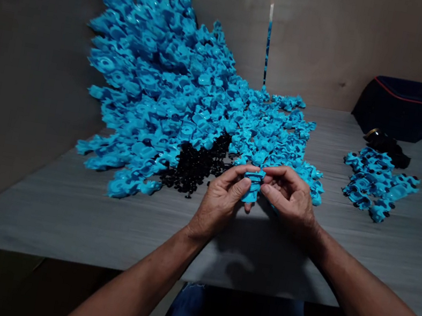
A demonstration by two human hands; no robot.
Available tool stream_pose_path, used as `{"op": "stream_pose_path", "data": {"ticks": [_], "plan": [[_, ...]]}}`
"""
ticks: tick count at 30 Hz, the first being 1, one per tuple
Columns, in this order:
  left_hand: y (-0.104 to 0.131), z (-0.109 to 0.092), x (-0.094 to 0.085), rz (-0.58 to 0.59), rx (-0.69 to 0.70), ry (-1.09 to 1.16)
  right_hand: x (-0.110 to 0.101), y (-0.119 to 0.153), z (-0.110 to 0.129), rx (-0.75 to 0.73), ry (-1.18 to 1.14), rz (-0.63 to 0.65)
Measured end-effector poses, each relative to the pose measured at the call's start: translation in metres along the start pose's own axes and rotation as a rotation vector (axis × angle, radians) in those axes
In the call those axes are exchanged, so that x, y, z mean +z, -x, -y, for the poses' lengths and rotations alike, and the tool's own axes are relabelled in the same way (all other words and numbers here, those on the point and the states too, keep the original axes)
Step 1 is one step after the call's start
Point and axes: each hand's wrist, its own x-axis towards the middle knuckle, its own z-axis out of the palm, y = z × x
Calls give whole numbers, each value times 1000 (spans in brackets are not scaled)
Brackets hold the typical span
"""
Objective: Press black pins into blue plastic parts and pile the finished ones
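A small blue plastic piece is held between both hands above the table, near its front middle. My left hand pinches its left side with thumb and forefinger. On the right side, my right hand has its thumb and forefinger closed at the piece's upper edge; anything smaller between those fingertips is too small to make out. Just beyond the hands lies a large heap of similar blue pieces, with a pile of small black parts at its front.
A smaller group of blue pieces with black parts lies on the right of the grey table. Behind it are a dark object and a dark bin with a red line. A thin strip stands against the back wall.
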Motion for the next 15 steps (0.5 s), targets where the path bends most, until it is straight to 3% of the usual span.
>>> {"op": "stream_pose_path", "data": {"ticks": [6, 15], "plan": [[0, 1, 0, 1, 24, -62, -2, -5, -14, -27, -27, 31], [4, 4, 3, -25, 40, -147, -2, -3, -19, -102, 110, 48]]}}
